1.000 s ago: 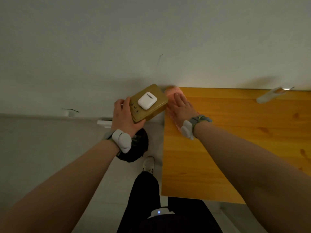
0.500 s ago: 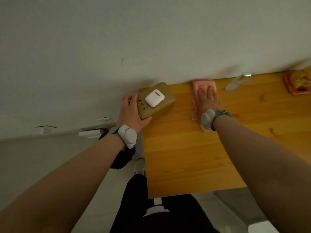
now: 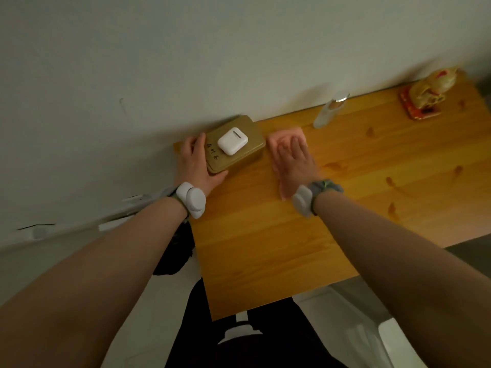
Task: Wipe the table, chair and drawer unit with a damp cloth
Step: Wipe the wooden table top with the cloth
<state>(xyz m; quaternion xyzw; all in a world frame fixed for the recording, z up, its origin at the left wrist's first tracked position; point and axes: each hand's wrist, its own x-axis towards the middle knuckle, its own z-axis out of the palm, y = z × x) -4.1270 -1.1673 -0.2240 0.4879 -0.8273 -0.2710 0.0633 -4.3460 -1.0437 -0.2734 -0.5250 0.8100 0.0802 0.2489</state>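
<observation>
The right hand point(image 3: 293, 162) lies flat, fingers spread and extended, pressing a pink cloth point(image 3: 288, 136) onto the wooden table point(image 3: 265, 235) near its far edge by the wall. The cloth shows beyond the fingertips and again beside the wrist, so most of it is under the palm. Just left of it, the left hand point(image 3: 195, 166) grips the left end of a gold tin box point(image 3: 239, 158), thumb along the near side and fingers curled over the far left corner. The box sits at the table's far left corner, and a white earbud case point(image 3: 232, 141) rests on its lid. Both wrists carry white devices on straps. Farther right along the wall stands a slim clear bottle point(image 3: 328, 112) with a silver cap, and at the far right corner a golden figurine point(image 3: 430, 88) on a red base. Neither a chair nor a drawer unit can be made out clearly.
</observation>
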